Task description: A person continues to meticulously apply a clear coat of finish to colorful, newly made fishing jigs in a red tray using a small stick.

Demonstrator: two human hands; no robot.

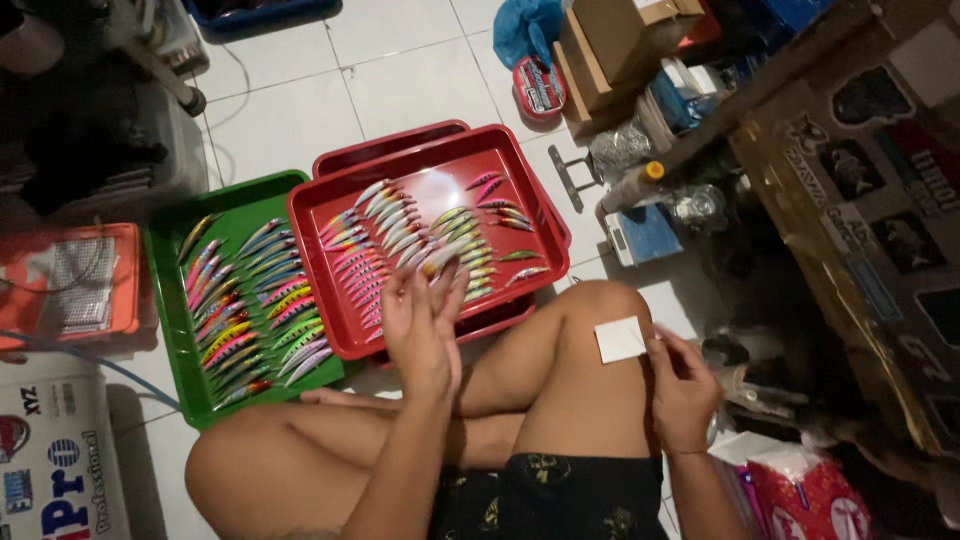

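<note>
A pale lure, pinched at the fingertips of the left hand, is held over the near edge of the red tray at frame centre, above rows of painted lures lying inside. The right hand, right of centre, pinches the corner of a white square of paper resting on the raised knee. A green tray of more lures lies just left of the red one, on white floor tiles. Cardboard boxes crowd the upper right
</note>
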